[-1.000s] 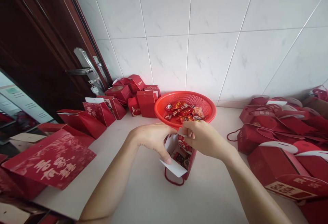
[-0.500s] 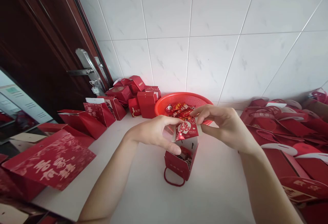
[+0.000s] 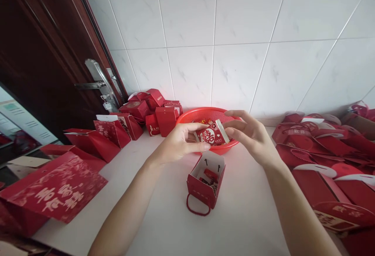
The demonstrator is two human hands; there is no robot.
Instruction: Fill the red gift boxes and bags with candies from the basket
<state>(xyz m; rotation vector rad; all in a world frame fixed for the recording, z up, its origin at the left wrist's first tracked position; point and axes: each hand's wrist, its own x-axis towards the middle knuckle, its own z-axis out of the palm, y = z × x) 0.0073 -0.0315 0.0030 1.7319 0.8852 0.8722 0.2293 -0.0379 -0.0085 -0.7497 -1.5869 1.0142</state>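
Note:
Above the front rim of a red plastic basket (image 3: 231, 146), my left hand (image 3: 175, 143) pinches a red wrapped packet (image 3: 215, 134) with white print and pale crimped ends. My right hand (image 3: 252, 135) is at the packet's right end, its thumb beside the crimp and its fingers apart. Below the hands stands an open red box (image 3: 202, 189) with a pale inside and a red cord handle (image 3: 197, 209) at its front. Small red and dark wrapped pieces (image 3: 211, 176) lie in the box. The basket holds wrapped candies, partly hidden by the packet.
Red gift boxes and bags (image 3: 73, 193) line the table's left side, with smaller boxes (image 3: 166, 120) behind. Many folded red boxes (image 3: 319, 143) are piled on the right. A tiled wall (image 3: 187, 76) rises behind, and a dark door (image 3: 38, 33) stands at left.
The packet has risen away from the box toward the basket, held in my left hand. My right hand's fingers have spread and moved up, and the box's inside shows more.

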